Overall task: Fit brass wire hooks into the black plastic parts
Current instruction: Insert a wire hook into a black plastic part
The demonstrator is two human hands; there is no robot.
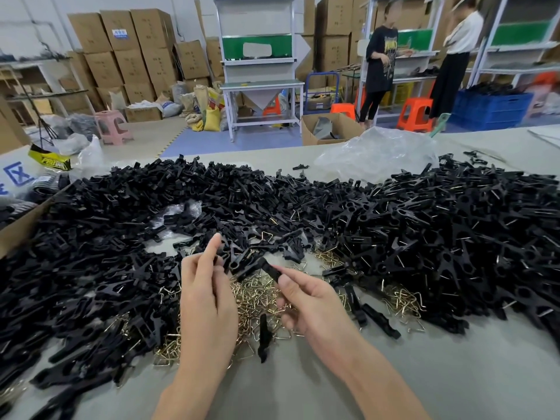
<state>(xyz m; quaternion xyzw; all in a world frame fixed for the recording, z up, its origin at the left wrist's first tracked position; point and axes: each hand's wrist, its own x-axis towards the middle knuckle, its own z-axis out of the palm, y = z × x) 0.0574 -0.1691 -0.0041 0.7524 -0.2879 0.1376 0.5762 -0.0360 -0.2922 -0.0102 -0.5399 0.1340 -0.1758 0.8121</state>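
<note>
- The right hand point(309, 301) has its grip closed on a black plastic part point(270, 270), pinching the part's near end between thumb and forefinger.
- That part is held above the tabletop point(454, 374). Its long axis slants from the thumb at lower right up and away to the left, so the free end points toward the left hand point(206, 298).
- The left hand is raised just beside it, forefinger straight and pointing away from the person, the other fingers curled. Its grip sits against something dark, but the forefinger hides the contact and I cannot tell whether it holds that piece.
- Beneath both hands, brass wire hooks point(257, 295) lie in a loose tangled heap on the tabletop, with smaller patches to either side.
- One loose black part point(263, 334) lies on the hooks between the two wrists, its long axis running straight toward and away from the person.
- A broad heap of black parts point(424, 237) curves round the hooks from the left edge to the far right. Several parts on the right show brass wire in them.
- A clear plastic bag point(372, 153) lies beyond the heap, and a cardboard box point(18, 228) touches the heap's left edge.
- Two people point(380, 65) stand at benches in the background.
</note>
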